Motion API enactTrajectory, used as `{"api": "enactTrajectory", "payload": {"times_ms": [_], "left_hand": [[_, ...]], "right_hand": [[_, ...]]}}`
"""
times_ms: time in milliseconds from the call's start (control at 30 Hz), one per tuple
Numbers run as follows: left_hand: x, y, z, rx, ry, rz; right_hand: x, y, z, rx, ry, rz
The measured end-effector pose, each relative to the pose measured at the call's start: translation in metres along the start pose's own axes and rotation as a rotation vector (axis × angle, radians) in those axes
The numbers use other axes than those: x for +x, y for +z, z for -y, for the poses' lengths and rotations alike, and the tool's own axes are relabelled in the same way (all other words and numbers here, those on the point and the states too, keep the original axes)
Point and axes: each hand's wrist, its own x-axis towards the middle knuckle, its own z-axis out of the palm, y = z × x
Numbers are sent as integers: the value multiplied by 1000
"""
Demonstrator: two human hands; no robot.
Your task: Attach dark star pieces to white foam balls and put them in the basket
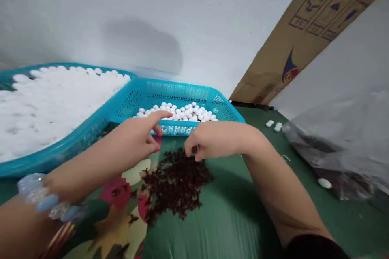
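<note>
My left hand [141,132] hovers at the near rim of a small blue basket [179,89], its index finger stretched out and the other fingers curled apart, nothing visible in it. White balls [194,112] lie inside that basket. To the right, my right hand [209,141] is above the far edge of a pile of small dark red-brown pieces [179,182]. Its fingers are curled down with thumb and index close together; whatever they hold, if anything, is too small to make out.
A larger blue basket [45,162] heaped with white balls stands at the left. A cardboard box [273,56] leans at the back right. On the green surface [243,218] at the right are a clear plastic bag [340,158] and a few loose white balls [325,183].
</note>
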Motion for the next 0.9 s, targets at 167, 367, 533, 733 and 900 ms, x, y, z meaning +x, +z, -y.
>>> {"api": "enactTrajectory", "payload": {"times_ms": [167,367,533,733,900], "left_hand": [[-2,7,1,-6,30,72],[1,5,-1,33,26,83],[1,9,2,77,90,132],[-4,10,6,93,201,148],[-4,13,14,83,252,135]], "right_hand": [[6,7,1,-62,-40,67],[14,9,1,-79,-121,141],[18,12,5,-112,-173,159],[21,14,8,-99,-177,94],[11,10,4,-1,-105,-42]]}}
